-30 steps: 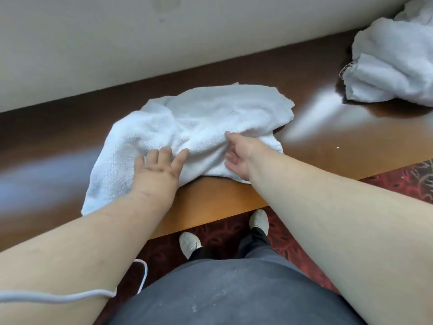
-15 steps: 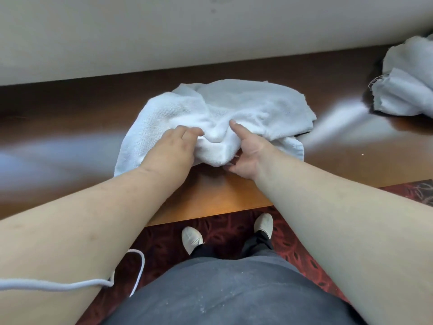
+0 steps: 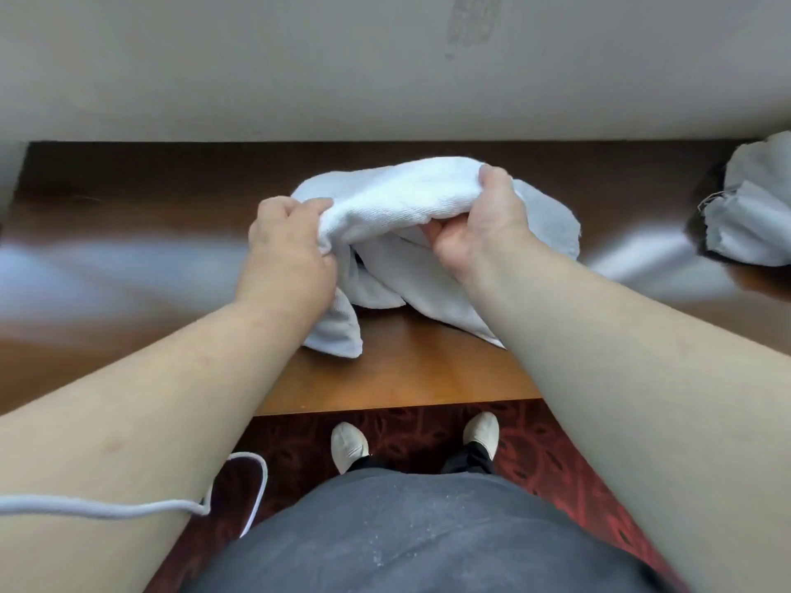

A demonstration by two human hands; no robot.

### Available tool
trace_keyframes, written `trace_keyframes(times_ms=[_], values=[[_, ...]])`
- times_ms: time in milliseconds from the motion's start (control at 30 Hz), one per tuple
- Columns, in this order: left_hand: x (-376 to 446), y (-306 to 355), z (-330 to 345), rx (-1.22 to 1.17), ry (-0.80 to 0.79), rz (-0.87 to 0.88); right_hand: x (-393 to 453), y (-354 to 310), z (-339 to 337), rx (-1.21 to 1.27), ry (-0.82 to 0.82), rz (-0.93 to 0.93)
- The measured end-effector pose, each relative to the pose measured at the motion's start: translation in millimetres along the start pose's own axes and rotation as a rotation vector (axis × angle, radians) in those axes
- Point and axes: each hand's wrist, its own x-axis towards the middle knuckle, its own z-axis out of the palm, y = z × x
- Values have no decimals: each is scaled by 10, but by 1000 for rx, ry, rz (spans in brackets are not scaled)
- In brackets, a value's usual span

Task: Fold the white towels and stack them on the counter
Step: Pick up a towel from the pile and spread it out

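A rumpled white towel is bunched up at the middle of the wooden counter. My left hand grips its left side, fingers curled into the cloth. My right hand grips the upper edge on the right, thumb over the top and fingers tucked under. Between the hands the upper part is lifted, while loose folds hang down and rest on the counter. A second heap of white towels lies at the counter's far right edge, partly cut off by the frame.
A plain pale wall runs close behind the counter. The counter's front edge is near my body, with red patterned carpet and my white shoes below. A white cord hangs across my left forearm.
Both hands went from resting on the flat towel to gripping it and lifting it off the counter. The towel has bunched up, and the view has shifted right to left.
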Motion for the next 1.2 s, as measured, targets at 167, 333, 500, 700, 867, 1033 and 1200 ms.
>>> trace_keyframes(times_ms=[167,333,500,700,867,1033,1200], values=[[308,-63,-600,-137,-20,-133,48,-218,278,-651,-21,-231],[397,-80,-912,-604,-290,-304,173,-399,598,-1266,-38,-434],[441,-408,-977,-1050,-307,-598,310,-217,726,-1492,-262,-405],[750,-987,-898,-294,-303,-615,558,-116,369,-1909,-244,-478],[854,-1216,-640,252,-323,-451,747,-32,-244,-1817,-75,-491],[382,-1050,-169,307,-116,-90,729,-61,-811,-1598,336,-565],[16,-664,252,315,-277,343,800,-153,-1144,-1649,400,-192]])
